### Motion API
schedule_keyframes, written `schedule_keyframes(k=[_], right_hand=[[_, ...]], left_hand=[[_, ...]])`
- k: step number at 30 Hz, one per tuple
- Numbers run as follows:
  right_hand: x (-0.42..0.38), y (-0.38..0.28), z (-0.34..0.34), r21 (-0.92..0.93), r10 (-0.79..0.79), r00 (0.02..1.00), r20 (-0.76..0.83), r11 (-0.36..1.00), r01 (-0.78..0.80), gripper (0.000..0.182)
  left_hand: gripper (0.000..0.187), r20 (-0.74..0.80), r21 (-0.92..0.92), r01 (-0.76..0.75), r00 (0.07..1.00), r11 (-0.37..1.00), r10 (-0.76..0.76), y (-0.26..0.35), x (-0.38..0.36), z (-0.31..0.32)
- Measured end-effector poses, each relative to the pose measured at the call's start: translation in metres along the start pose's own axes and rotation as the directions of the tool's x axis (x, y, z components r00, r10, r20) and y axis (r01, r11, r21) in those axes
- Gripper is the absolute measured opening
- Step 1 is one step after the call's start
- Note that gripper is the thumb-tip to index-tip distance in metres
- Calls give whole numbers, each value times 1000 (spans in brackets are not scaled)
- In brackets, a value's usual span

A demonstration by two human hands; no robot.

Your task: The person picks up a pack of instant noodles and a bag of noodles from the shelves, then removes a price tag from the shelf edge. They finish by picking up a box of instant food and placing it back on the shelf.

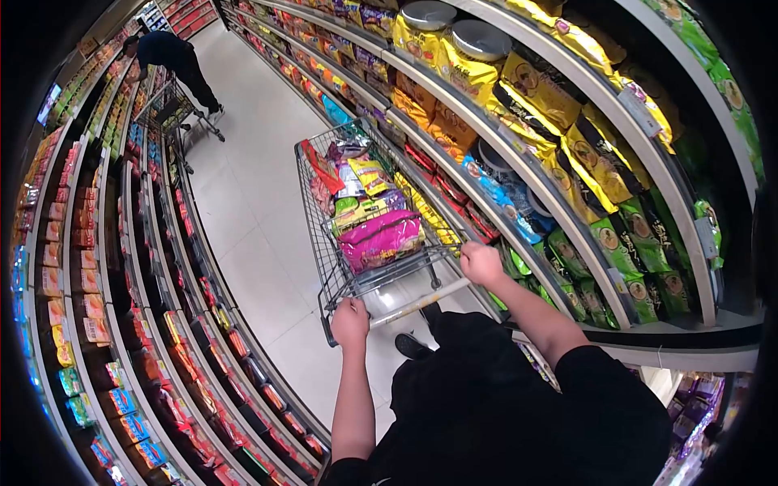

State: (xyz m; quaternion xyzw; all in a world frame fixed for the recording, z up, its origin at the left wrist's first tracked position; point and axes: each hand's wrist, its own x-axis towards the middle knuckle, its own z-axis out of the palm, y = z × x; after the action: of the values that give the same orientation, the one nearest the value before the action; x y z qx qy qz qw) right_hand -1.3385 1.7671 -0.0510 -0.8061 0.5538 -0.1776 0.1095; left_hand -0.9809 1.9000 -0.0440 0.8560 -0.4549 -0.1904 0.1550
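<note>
A wire shopping cart (324,275) stands in front of me, filled with snack bags. My left hand (350,321) is closed round the left end of its handle, and my right hand (481,263) grips the right end. Nearest the handle lies a large magenta bag (381,240). Beyond it are a yellow bag (369,176), a white and purple bag (350,180) and a red package (321,166) at the cart's left edge.
Shelves of small packets (89,275) line the left side. Shelves of yellow and green bags (600,162) rise close on the right. Up the tiled aisle (251,194), a person (170,53) bends beside another cart (166,109) at the left shelves.
</note>
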Motion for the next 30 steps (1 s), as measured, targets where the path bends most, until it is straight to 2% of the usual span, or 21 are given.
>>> schedule_keyframes(k=[2, 5, 12, 13, 18, 21, 24, 30], right_hand=[[15, 0, -1, 0, -5, 1000, -3, 1000, 5, 14], [39, 2, 1, -11, -17, 1000, 9, 1000, 17, 14], [108, 11, 13, 52, 1, 1000, 23, 999, -2, 14], [119, 13, 20, -16, -1, 999, 36, 1000, 2, 14], [170, 11, 28, 76, 19, 999, 40, 997, -22, 11], [198, 10, 39, 138, -48, 999, -23, 989, 51, 11], [229, 5, 46, 110, -73, 997, -8, 991, 73, 11], [288, -2, 67, 173, -39, 999, -16, 984, 41, 9]], left_hand=[[40, 36, 12, 25, 999, 1000, -26, 6, 13, -3], [39, 9, -30, 32, 999, 999, -32, 8, 33, 3], [41, 26, 32, 84, 996, 996, -85, 27, 88, 2], [41, 17, 22, 100, 995, 995, -101, 32, 96, 0], [40, -59, 56, 57, 997, 997, -54, 42, 144, -5], [39, -102, 56, 85, 992, 995, -79, 49, 176, -13], [39, -91, 70, 79, 993, 994, -72, 51, 208, -19], [39, -69, 71, 105, 993, 992, -100, 56, 277, -28]])
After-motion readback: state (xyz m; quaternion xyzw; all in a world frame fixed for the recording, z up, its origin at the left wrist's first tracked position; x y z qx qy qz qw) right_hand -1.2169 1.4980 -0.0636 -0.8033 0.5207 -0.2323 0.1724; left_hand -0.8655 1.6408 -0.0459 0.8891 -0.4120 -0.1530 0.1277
